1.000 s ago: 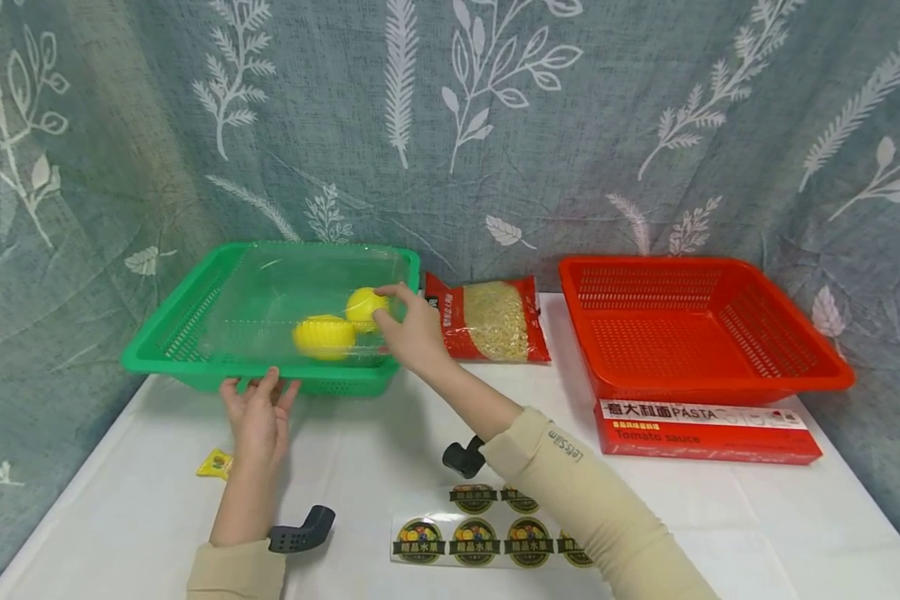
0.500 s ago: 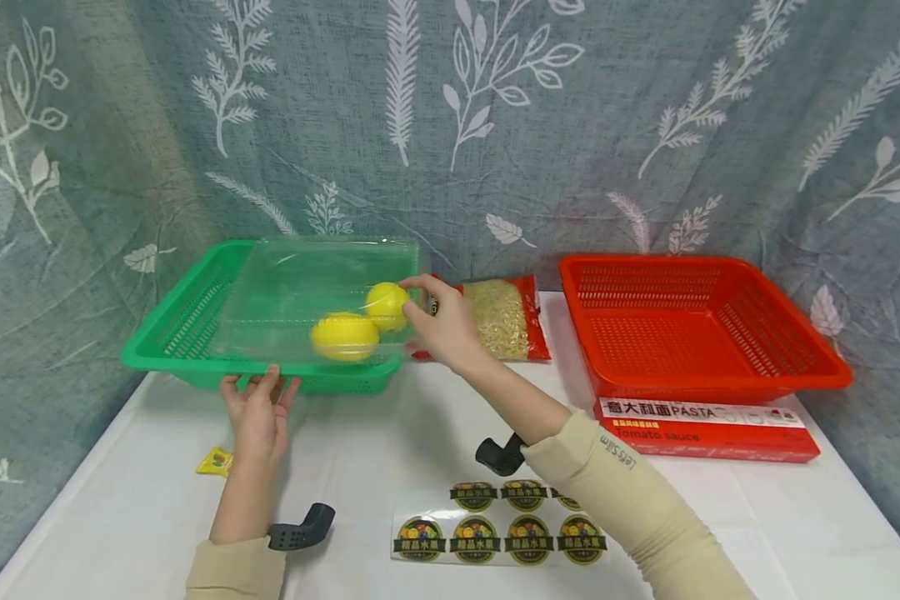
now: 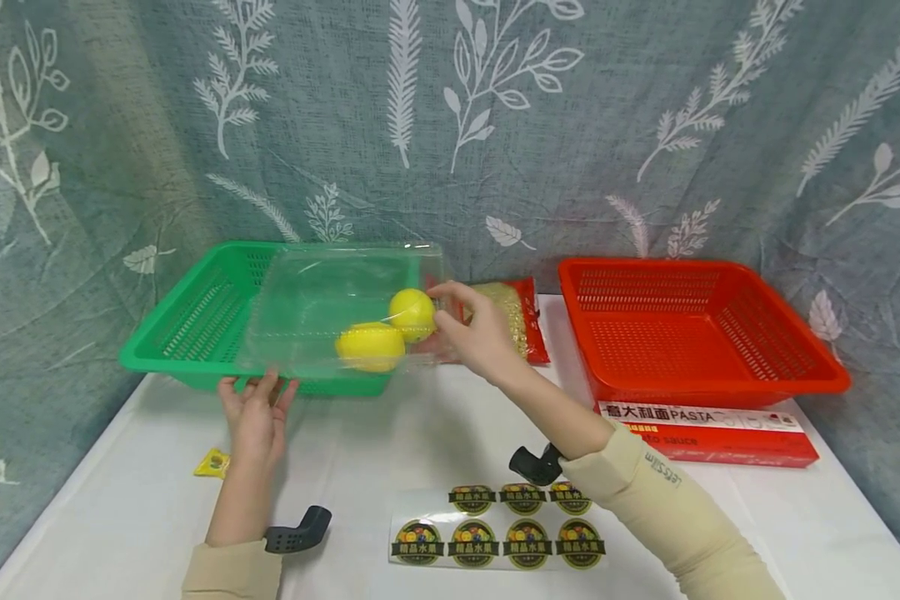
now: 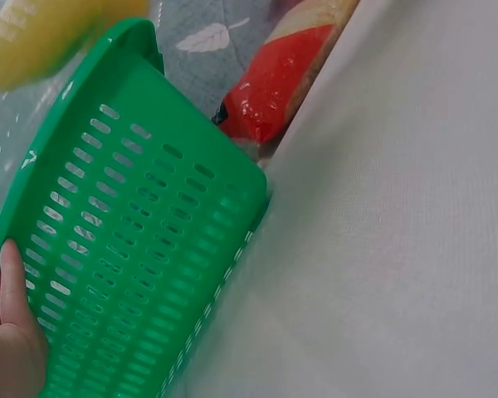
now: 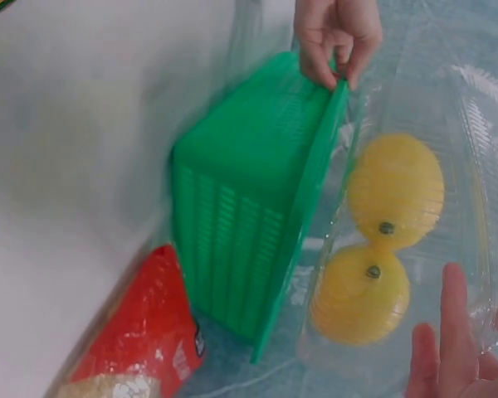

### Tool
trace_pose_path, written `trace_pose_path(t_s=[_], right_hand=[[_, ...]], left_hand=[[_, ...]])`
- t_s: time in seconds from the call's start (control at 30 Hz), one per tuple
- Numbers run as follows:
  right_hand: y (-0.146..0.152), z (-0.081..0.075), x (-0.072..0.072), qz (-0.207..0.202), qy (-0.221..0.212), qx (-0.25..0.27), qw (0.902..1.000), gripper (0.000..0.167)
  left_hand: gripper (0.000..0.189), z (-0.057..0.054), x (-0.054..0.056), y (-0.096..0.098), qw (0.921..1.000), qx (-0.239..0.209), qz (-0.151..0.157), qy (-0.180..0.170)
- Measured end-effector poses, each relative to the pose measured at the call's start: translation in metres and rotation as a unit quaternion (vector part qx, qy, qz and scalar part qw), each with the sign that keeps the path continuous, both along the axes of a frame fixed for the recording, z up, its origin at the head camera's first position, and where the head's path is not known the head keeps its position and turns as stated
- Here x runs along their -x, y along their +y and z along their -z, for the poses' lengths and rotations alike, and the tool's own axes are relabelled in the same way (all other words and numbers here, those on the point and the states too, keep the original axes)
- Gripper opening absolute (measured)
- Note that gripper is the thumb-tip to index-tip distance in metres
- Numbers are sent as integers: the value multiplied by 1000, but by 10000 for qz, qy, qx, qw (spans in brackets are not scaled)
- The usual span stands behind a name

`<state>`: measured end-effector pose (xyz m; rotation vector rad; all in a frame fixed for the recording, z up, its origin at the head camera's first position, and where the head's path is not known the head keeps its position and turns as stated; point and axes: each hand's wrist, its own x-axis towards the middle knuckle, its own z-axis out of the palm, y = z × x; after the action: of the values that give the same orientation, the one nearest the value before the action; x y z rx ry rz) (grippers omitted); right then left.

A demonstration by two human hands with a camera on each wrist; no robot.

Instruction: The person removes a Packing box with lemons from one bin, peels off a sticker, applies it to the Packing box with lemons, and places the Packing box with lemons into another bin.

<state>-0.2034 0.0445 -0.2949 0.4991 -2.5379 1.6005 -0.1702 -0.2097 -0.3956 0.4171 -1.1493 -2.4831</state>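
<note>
In the head view my left hand [image 3: 257, 421] pinches the front rim of a green plastic basket [image 3: 183, 367]; the right wrist view also shows its thumb and fingers on that rim. My right hand [image 3: 480, 333] grips the right end of a clear plastic box [image 3: 322, 287], which is above the basket and sticks out past its right side. Inside the box, toward its right end, lie two lemons [image 3: 371, 347], touching each other. The right wrist view shows their dark stem ends, with my right fingers [image 5: 454, 319] spread along the clear wall.
A red-ended bag of pasta [image 3: 525, 312] lies behind my right hand. Farther right are a red basket [image 3: 705, 387] and a red pasta box [image 3: 727, 446]. A sticker sheet [image 3: 495, 533] lies in front, and a small yellow packet [image 3: 212, 463] by my left forearm.
My right hand has moved the clear box with the lemons to the right, partly out over the basket's right edge. The left hand has stayed at the basket's rim.
</note>
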Motion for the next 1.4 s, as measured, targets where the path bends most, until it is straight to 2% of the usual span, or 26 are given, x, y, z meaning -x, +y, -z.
trace_pose_path(t_s=[0.3,0.43,0.63,0.9,1.03,1.4], right_hand=[[24,-1,-13,-82,0,-37,10000,30],[35,1,-17,-51,64,-97,9999,30],[55,-3,-26,-129,-201,-31,9997,33],[78,-7,-38,80,-306,-223,9993,35],[91,-6,-42,246,-200,-386,9987,35],[116,0,-62,524,-278,-658,9961,35]], left_hand=[[36,1,-1,-4,9996,-96,47,251],[37,1,-3,-5,9999,60,67,115],[33,0,-3,-2,9995,262,112,-127],[36,2,-4,-4,9997,131,118,171],[38,3,-4,-2,9996,115,162,210],[36,1,-4,-3,9998,-6,107,163]])
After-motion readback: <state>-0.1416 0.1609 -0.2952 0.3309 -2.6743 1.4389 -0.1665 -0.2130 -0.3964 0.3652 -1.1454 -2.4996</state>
